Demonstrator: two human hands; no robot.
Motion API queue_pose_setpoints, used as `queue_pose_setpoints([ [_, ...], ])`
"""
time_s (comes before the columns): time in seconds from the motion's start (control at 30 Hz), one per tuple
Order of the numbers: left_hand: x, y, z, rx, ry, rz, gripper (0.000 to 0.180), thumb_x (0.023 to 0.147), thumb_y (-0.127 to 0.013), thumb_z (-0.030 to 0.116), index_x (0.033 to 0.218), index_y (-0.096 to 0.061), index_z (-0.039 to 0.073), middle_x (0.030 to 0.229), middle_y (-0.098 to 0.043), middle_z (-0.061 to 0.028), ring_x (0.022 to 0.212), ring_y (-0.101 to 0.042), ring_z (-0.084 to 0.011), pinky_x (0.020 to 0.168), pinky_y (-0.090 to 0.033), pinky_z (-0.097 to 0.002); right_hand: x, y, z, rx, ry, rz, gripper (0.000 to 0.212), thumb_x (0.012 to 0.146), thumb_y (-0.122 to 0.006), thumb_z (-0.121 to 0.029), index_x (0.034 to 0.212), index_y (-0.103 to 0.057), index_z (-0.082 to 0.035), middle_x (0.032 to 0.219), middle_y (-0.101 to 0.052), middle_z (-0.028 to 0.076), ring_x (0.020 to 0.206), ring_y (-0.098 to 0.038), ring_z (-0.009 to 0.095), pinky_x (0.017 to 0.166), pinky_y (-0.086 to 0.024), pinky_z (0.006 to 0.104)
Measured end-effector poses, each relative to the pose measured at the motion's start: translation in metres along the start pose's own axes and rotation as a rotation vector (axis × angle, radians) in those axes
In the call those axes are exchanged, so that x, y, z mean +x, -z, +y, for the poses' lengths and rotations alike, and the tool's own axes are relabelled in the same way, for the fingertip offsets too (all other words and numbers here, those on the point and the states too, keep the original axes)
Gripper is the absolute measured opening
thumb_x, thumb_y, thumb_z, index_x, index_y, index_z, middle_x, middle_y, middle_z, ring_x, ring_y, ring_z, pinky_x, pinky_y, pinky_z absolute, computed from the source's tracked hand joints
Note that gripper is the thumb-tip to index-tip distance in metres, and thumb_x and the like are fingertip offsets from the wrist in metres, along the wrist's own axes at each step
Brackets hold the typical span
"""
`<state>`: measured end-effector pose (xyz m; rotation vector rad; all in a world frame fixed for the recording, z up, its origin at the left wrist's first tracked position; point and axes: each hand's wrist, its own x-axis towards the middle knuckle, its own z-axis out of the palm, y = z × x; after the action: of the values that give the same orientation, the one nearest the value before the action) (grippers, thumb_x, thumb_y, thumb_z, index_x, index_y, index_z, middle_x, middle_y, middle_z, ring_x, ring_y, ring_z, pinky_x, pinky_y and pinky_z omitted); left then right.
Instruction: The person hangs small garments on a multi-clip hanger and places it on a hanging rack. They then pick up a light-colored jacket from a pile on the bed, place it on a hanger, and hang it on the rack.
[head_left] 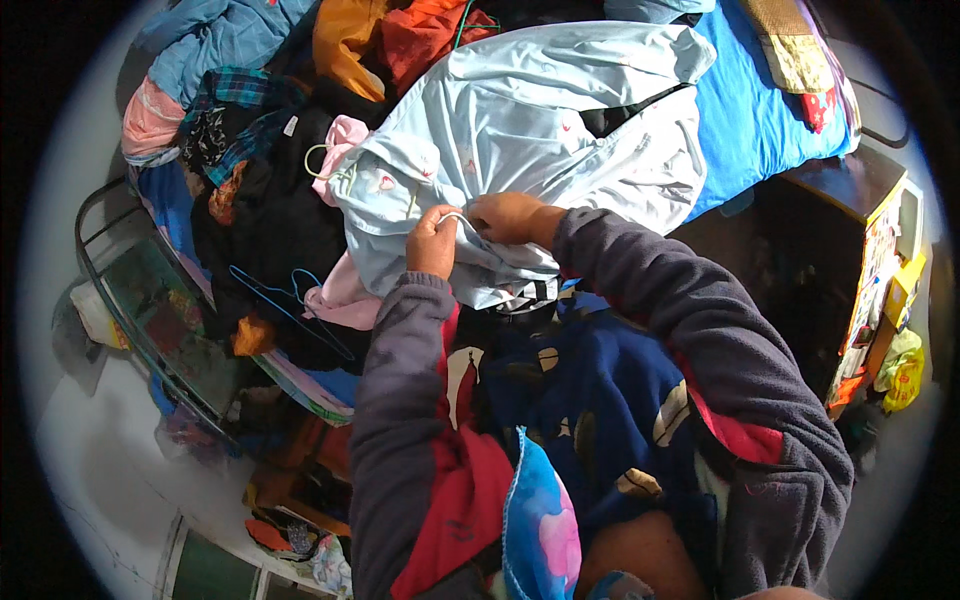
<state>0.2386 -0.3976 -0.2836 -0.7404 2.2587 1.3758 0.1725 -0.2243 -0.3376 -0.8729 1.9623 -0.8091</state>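
Note:
A light blue garment point(560, 130) printed with small red and pink hearts lies spread over the pile in front of me. My left hand point(432, 243) is closed on the near part of its cloth, thumb up. Close beside it, my right hand point(510, 217) grips the same garment with bent fingers. Between the two hands shows a thin white curved strip point(455, 217); I cannot tell whether it belongs to a hanger or the cloth. A pale hanger hook point(314, 160) sticks out at the garment's left, by a pink cloth point(345, 140).
Dark clothes point(260, 220) and a blue wire hanger point(285, 295) lie to the left. Orange and red clothes point(410, 45) are piled at the back. A bright blue pillow-like bundle point(760, 110) is on the right, above a wooden cabinet point(850, 185). A metal rail point(95, 250) curves at far left.

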Motion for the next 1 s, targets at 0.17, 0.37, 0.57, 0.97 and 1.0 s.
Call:
queue_pose_setpoints([
  [0.17, 0.001, 0.002, -0.004, 0.109, -0.056, 0.006, 0.011, 0.087, -0.066, 0.014, 0.095, -0.068, 0.006, 0.078, -0.065, -0.0007, 0.063, -0.054, -0.0107, 0.06, -0.045, -0.0294, 0.002, 0.002, 0.0, 0.188, -0.047, 0.124, 0.017, 0.083, -0.065, -0.02, 0.093, -0.066, -0.006, 0.09, -0.068, 0.012, 0.087, -0.066, 0.032, 0.076, -0.051, 0.041],
  [0.37, -0.002, 0.002, 0.013, 0.247, -0.341, 0.046, 0.012, 0.084, -0.068, 0.012, 0.093, -0.067, 0.005, 0.078, -0.068, -0.0073, 0.067, -0.062, -0.0179, 0.065, -0.05, -0.0331, -0.008, 0.003, -0.003, 0.483, 0.069, 0.366, 0.016, 0.083, -0.065, -0.014, 0.096, -0.069, -0.005, 0.086, -0.071, 0.011, 0.079, -0.069, 0.023, 0.074, -0.053, 0.0331],
  [0.57, -0.001, -0.001, 0.024, 0.185, -0.101, -0.019, 0.02, 0.082, -0.07, 0.013, 0.099, -0.07, 0.002, 0.083, -0.072, -0.01, 0.072, -0.067, -0.0185, 0.067, -0.052, -0.0333, -0.016, 0.011, -0.011, 0.742, -0.019, 0.328, 0.014, 0.086, -0.065, -0.01, 0.098, -0.068, -0.004, 0.082, -0.07, 0.006, 0.076, -0.065, 0.013, 0.072, -0.051, 0.0283],
  [0.97, -0.002, -0.007, 0.032, 0.453, -0.227, 0.118, 0.013, 0.082, -0.069, 0.013, 0.092, -0.072, 0.005, 0.08, -0.07, -0.0169, 0.074, -0.069, -0.033, 0.066, -0.053, -0.0387, -0.019, 0.013, -0.024, 0.694, -0.041, 0.457, 0.017, 0.087, -0.067, -0.014, 0.1, -0.068, -0.003, 0.087, -0.071, 0.012, 0.082, -0.07, 0.021, 0.075, -0.054, 0.0319],
  [1.0, -0.002, -0.008, 0.032, 0.445, -0.225, 0.134, 0.013, 0.082, -0.07, 0.013, 0.092, -0.071, 0.005, 0.08, -0.07, -0.0165, 0.074, -0.069, -0.033, 0.066, -0.053, -0.039, -0.02, 0.012, -0.026, 0.697, -0.088, 0.434, 0.018, 0.087, -0.067, -0.015, 0.1, -0.068, -0.003, 0.088, -0.072, 0.013, 0.083, -0.07, 0.022, 0.075, -0.054, 0.032],
])
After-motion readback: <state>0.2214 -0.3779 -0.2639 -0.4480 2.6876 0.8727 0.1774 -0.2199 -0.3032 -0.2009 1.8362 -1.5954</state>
